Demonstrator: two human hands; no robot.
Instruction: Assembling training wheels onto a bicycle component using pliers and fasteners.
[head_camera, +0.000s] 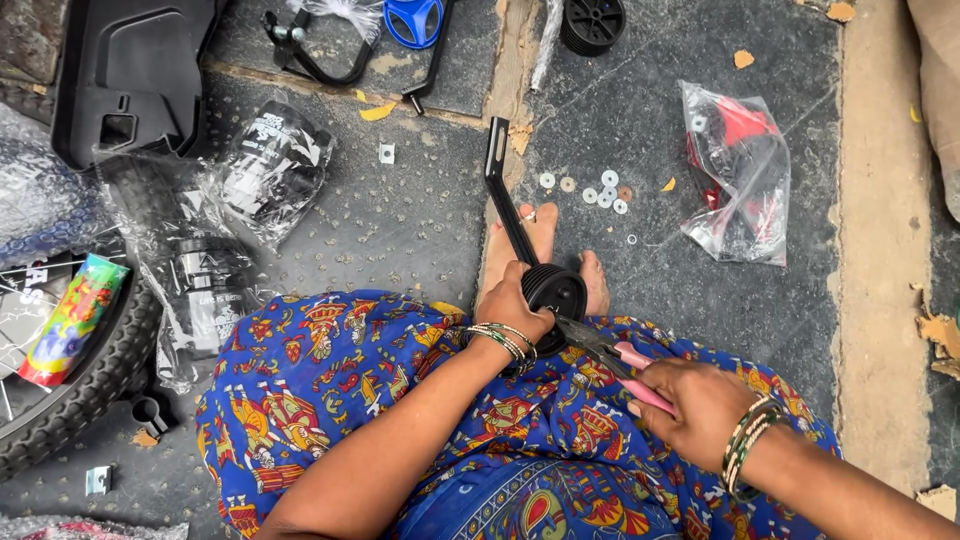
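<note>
Sitting on a stone floor (400, 215) with a blue patterned cloth (330, 390) draped over the lap, a person is working on a small black wheel (553, 290) that is resting at the knees, just above the bare feet (540, 235). The left hand (512, 302) is gripping the wheel from its left side, fingers wrapped around the rim. A black metal bracket (503, 185) is fixed to the wheel and is running up and away from the body, its long axis leaning slightly left, ending in a bent tip on the floor. The right hand (695, 405) is closed around the pink handles of a pair of pliers (600, 348). The pliers are lying on a diagonal, handles low and right, nose pointing up and left, with the tip touching the right side of the wheel near its hub. So the wheel is sitting between the two hands, with the left hand directly on it and the right hand reaching it only through the tool. Beyond the feet, several small washers (603, 190) are lying scattered on the floor, and a clear plastic bag (737, 175) with red parts is sitting well to the right. A larger tyre (90, 370) is showing at the left edge
</note>
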